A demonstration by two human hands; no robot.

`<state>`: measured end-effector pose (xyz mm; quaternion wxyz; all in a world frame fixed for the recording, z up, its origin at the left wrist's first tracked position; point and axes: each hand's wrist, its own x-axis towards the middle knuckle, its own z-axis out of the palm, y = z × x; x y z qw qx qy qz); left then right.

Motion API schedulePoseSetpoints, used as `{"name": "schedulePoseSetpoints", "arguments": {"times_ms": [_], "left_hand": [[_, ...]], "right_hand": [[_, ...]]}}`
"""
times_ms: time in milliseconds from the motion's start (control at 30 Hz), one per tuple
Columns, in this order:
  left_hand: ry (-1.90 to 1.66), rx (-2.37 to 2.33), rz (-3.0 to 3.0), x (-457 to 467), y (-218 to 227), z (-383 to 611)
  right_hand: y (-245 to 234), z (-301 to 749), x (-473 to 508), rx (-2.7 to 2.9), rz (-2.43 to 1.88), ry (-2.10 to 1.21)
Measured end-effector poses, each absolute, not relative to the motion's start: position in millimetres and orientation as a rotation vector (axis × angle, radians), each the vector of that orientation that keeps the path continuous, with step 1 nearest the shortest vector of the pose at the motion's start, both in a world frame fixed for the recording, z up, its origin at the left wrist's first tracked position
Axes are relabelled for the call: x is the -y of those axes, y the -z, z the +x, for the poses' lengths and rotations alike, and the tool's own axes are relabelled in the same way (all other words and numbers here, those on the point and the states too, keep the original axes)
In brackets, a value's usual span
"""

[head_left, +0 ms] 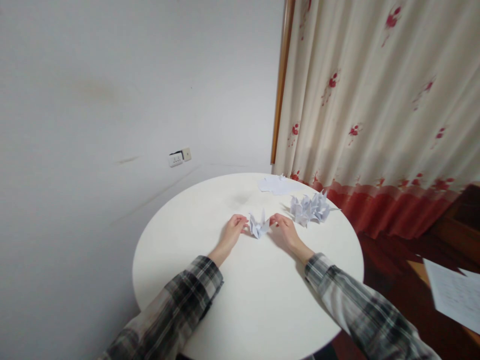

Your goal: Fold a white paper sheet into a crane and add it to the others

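Observation:
A folded white paper crane stands upright near the middle of the round white table, its pointed tips raised. My left hand is at the crane's left side, fingers curled in and closed at its edge. On the opposite side, my right hand has its bent fingers closed at the tip of the crane's right wing. The fingertips' exact grip on the paper is too small to make out fully.
Several finished paper cranes cluster on the table's right side. Behind them lie flat white paper sheets. A wall with a socket borders the left, a floral curtain the right. Written sheets lie lower right.

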<state>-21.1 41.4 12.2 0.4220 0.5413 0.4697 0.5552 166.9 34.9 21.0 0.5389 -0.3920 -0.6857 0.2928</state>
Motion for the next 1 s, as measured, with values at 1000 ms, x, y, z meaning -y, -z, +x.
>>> {"name": "schedulePoseSetpoints", "arguments": {"times_ms": [1000], "left_hand": [[-1.181, -0.843, 1.195, -30.6, -16.0, -12.4]], "right_hand": [[-13.0, 161.3, -36.9, 1.564, -0.838, -0.767]]}}
